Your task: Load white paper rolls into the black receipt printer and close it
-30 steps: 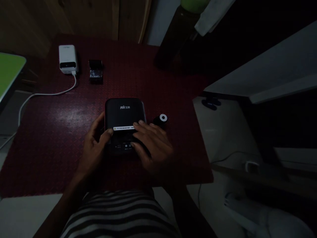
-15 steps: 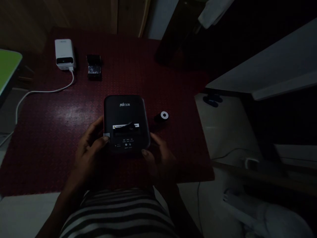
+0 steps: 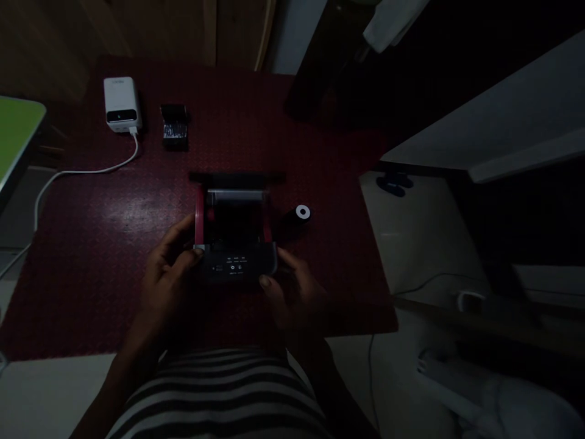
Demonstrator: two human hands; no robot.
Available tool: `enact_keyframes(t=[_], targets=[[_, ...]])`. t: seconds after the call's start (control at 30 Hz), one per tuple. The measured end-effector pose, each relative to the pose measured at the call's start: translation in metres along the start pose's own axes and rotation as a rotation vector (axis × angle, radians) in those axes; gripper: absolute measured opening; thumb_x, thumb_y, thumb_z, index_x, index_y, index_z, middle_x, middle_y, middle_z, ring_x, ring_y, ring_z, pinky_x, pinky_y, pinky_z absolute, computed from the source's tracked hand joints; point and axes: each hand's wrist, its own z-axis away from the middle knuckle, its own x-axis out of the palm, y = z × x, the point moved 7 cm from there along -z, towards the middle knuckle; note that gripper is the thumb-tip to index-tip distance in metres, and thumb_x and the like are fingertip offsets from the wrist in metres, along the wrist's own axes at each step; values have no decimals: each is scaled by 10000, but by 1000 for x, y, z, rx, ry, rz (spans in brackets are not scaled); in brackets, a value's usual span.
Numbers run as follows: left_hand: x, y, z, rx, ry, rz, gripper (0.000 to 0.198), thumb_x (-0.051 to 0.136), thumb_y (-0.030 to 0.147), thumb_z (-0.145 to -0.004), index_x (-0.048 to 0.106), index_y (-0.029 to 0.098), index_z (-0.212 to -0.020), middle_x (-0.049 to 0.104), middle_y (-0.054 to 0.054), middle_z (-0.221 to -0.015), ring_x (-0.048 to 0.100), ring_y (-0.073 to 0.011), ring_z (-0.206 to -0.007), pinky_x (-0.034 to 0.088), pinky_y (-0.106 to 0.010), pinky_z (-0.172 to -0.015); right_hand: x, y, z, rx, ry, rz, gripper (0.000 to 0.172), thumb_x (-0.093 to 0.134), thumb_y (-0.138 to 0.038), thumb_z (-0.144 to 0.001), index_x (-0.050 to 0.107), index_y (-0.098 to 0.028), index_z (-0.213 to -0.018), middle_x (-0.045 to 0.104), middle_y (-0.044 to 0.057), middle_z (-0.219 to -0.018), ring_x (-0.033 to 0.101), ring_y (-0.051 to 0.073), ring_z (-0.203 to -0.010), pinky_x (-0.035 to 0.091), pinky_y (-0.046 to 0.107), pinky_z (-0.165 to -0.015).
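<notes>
Our left hand and right hand grasp a black device from 2 sides, seemingly steadying it, lid raised; beyond the right lies a roll.

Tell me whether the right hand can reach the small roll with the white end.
Probably yes: the roll lies on the red tabletop just beyond the right hand, with nothing visible between them. That hand is at the near right corner of the black device and may need freeing first.
</notes>
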Motion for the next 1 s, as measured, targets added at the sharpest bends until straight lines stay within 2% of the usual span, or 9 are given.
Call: enact_keyframes(t=[0.2, 0.37, 0.43, 0.5, 0.6, 0.7, 0.83, 0.93, 1.0], targets=[[-2, 1, 1, 86, -2, -110, 579, 744, 397, -944, 724, 275, -1510, 761, -70, -1486, 722, -353, -1354, 653, -412, -975, -14, -12, -7, -95, 13, 105, 383, 718, -450, -1061, 732, -287, -1407, 877, 79, -1242, 864, 284, -1080, 720, 425, -937], [-4, -5, 1, 268, -59, -123, 579, 721, 487, -1014, 698, 274, -1552, 727, -70, -1549, 681, -344, -1423, 600, -458, -1130, -36, -59, -45, -431, 77, 266, 260, 660, -225, -1103, 776, -259, -1333, 873, 70, -1271, 842, 255, -1164, 687, 411, -1030], [-4, -8, 0, 357, -73, -130, 576, 706, 524, -1044, 687, 278, -1565, 713, -76, -1566, 668, -337, -1442, 580, -455, -1159, -23, -76, -66, -581, -28, 283, 321, 586, -104, -1109, 795, -252, -1302, 867, 74, -1297, 822, 247, -1212, 657, 434, -1087], [-5, -11, 0, 437, -76, -142, 574, 693, 547, -1065, 675, 291, -1578, 695, -74, -1587, 649, -328, -1468, 545, -454, -1204, 3, -86, -85, -660, -220, 320, 376, 544, -37, -1094, 812, -239, -1265, 862, 87, -1293, 803, 257, -1217, 638, 460, -1091], [-5, -13, -1, 497, -94, -173, 572, 661, 558, -1093, 650, 304, -1605, 673, -79, -1606, 631, -323, -1485, 514, -463, -1240, 49, -88, -105, -579, -559, 559, 325, 565, -40, -1089, 819, -189, -1227, 853, 124, -1242, 785, 290, -1179, 612, 462, -1056], [-5, -12, 0, 499, -118, -193, 582, 642, 561, -1107, 630, 300, -1627, 665, -91, -1605, 626, -328, -1481, 500, -479, -1252, 76, -89, -112, -475, -783, 794, 308, 565, -77, -1110, 782, -169, -1308, 844, 142, -1233, 807, 299, -1102, 607, 412, -934], [-6, -11, -1, 483, -119, -191, 593, 650, 554, -1105, 617, 294, -1637, 664, -95, -1595, 619, -328, -1474, 475, -490, -1268, 84, -94, -119, -422, -881, 888, 282, 576, -101, -1119, 784, -168, -1296, 845, 150, -1211, 827, 298, -1056, 580, 364, -817], [-7, -12, -1, 489, -122, -195, 579, 653, 541, -1107, 619, 296, -1630, 662, -90, -1601, 610, -322, -1488, 469, -489, -1277, 80, -97, -119, -424, -885, 886, 273, 614, -119, -1113, 764, -154, -1339, 842, 143, -1216, 822, 295, -1063, 585, 365, -844], [-7, -12, -2, 486, -123, -201, 575, 653, 540, -1108, 619, 298, -1628, 665, -91, -1598, 612, -322, -1488, 473, -493, -1276, 73, -102, -115, -460, -815, 859, 259, 656, -111, -1086, 763, -144, -1319, 838, 146, -1210, 805, 301, -1097, 597, 386, -908]])
